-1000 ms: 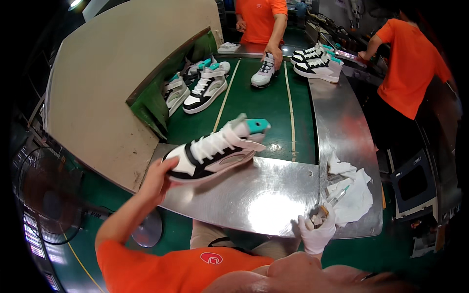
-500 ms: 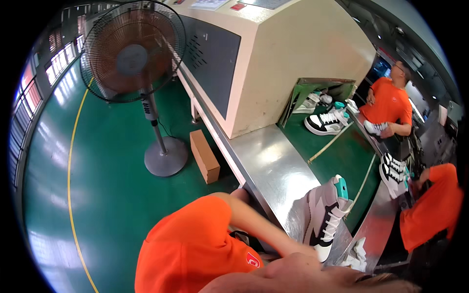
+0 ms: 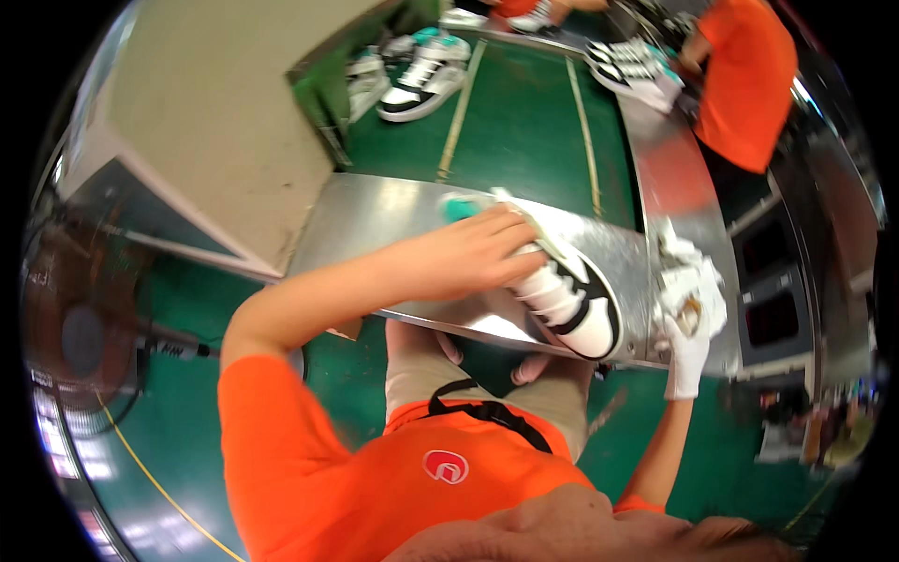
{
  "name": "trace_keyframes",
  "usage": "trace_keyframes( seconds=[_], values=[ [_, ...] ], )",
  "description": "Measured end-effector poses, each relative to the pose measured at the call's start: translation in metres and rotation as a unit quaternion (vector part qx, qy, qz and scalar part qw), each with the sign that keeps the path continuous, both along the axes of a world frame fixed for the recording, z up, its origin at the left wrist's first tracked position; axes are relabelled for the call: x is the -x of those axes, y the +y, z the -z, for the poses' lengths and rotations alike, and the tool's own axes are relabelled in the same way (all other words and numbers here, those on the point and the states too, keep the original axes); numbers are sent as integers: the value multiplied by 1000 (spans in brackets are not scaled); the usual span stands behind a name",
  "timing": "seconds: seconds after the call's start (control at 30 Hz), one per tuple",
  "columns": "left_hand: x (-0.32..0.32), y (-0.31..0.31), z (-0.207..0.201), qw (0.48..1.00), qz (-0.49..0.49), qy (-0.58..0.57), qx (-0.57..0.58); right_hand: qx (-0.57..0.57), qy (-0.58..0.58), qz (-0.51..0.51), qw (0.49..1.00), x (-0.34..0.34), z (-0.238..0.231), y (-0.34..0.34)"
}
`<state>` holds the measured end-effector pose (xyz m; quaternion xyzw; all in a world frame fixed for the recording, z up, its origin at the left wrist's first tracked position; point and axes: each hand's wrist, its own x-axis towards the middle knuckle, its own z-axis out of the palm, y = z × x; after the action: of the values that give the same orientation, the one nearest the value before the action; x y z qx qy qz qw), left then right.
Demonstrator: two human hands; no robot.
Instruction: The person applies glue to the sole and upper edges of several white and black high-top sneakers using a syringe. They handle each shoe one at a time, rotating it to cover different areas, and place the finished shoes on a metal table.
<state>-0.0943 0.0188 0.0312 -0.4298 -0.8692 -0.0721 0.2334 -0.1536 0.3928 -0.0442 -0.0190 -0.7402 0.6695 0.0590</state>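
A white, black and grey high-top sneaker (image 3: 562, 300) with a teal collar lies tilted on the metal ledge (image 3: 375, 208), its toe toward the near right. My bare left hand (image 3: 487, 248) is closed over its upper and laces, hiding part of the strap. My right hand (image 3: 688, 361), in a white glove, reaches to a heap of crumpled white cloth or paper (image 3: 695, 286) on the ledge's right end. Its fingers blend into the white heap, so their grip is unclear.
Beyond the ledge runs a green conveyor belt (image 3: 524, 112) with pale lines. More sneakers (image 3: 426, 80) sit by the beige machine's opening (image 3: 318, 94); a pair (image 3: 637, 73) rests on the right rail. A co-worker in orange (image 3: 749, 84) stands there. A fan (image 3: 84, 342) is at left.
My view has swung right and down, bringing my torso and gloved right hand into sight. The sneaker, upright before, now lies tilted under my left hand.
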Motion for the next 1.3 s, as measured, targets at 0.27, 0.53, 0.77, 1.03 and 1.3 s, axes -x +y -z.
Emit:
trace_keyframes(
  seconds=[0.27,0.53,0.77,1.03,1.3],
  values=[
    [-92,-7,30,999,-25,14,-39,-10,-128,-152,980,-22,-54,-13],
    [-92,-19,34,986,-156,-13,-58,309,-110,-351,877,-27,-62,-80],
    [-78,-23,26,984,-130,-60,-103,255,-191,-503,803,7,-62,-128],
    [-76,-24,27,983,-139,-56,-107,266,-203,-515,789,14,-60,-138],
    [-75,-24,27,982,-138,-61,-112,211,-247,-486,811,11,-73,-144]
  ],
)
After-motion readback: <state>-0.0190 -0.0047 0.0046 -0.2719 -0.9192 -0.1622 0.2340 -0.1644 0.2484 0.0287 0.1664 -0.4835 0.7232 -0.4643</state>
